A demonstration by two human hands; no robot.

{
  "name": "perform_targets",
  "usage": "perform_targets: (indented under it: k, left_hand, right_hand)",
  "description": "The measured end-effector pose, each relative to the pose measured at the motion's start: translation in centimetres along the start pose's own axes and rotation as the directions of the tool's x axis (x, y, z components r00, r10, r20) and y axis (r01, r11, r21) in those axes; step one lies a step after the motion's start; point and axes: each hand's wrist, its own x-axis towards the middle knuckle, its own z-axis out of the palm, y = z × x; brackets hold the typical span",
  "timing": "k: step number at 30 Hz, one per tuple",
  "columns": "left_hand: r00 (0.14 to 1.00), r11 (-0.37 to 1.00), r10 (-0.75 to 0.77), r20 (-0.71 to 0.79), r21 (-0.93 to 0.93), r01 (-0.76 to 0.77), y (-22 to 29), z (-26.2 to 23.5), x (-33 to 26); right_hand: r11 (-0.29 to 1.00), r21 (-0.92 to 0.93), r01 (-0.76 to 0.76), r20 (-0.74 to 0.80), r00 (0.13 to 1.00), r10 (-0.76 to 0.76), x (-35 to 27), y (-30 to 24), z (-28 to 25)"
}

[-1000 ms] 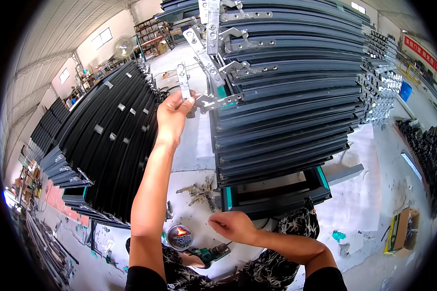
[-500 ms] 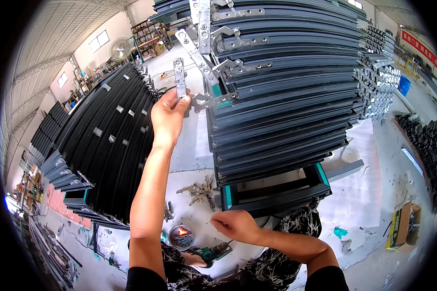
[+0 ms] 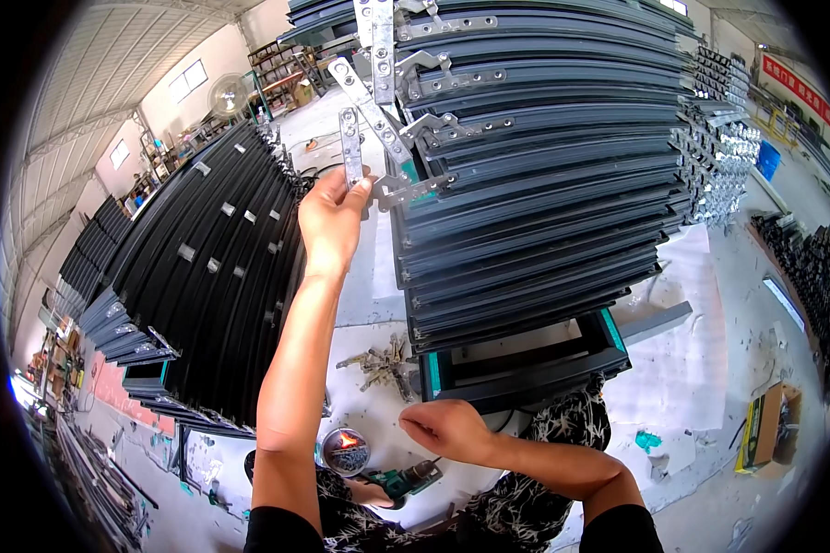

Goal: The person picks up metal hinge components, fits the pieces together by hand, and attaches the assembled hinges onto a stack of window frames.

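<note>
My left hand (image 3: pixel 332 221) pinches a silver metal hinge (image 3: pixel 351 147), its drilled arm standing upright above my fingers. Its lower linkage (image 3: pixel 406 191) reaches right to the end of one dark grey frame profile. That profile belongs to a tall stack of frames (image 3: pixel 535 212) in front of me. Higher up, similar hinges (image 3: pixel 364 106) jut from the stack's left ends. Low in front of my body, my right hand (image 3: pixel 447 430) is closed with curled fingers; whatever it may hold is hidden. A dark frame with green corner pieces (image 3: pixel 535 369) lies at the bottom of the stack.
Loose metal hinges (image 3: pixel 378 366) lie heaped on the floor, near a round bowl of screws (image 3: pixel 345 452) and a green power drill (image 3: pixel 406 481). Another stack of black frames (image 3: pixel 203 267) stands left. A cardboard box (image 3: pixel 770 431) and dark profiles (image 3: pixel 798 276) are at right.
My left hand and the hinge have shifted slightly to the right, towards the frame stack. My right hand stays closed in the same place.
</note>
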Motion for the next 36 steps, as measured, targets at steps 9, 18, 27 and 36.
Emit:
perform_targets:
  k: [9,18,27,36]
  left_hand:
    - [0.995,0.965,-0.007,0.104,-0.260,0.034,-0.4,1.0,1.2]
    - [0.994,0.889,0.093,0.053,-0.455,-0.059,-0.7,1.9,3.7]
    - [0.998,0.685,-0.038,-0.046,-0.729,-0.007,-1.4,0.4,1.5]
    - [0.998,0.996,0.046,-0.029,0.078,-0.044,-3.6,-1.3,0.0]
  right_hand:
    - [0.998,-0.060,0.023,0.066,0.998,-0.019,0.2,0.5,1.8]
    - [0.996,-0.090,0.020,0.089,0.996,-0.012,1.0,1.3,3.5]
    - [0.993,-0.115,0.023,0.090,0.996,-0.013,0.8,1.8,3.5]
    - [0.979,-0.177,0.102,0.166,0.983,-0.073,-1.7,-0.8,0.2]
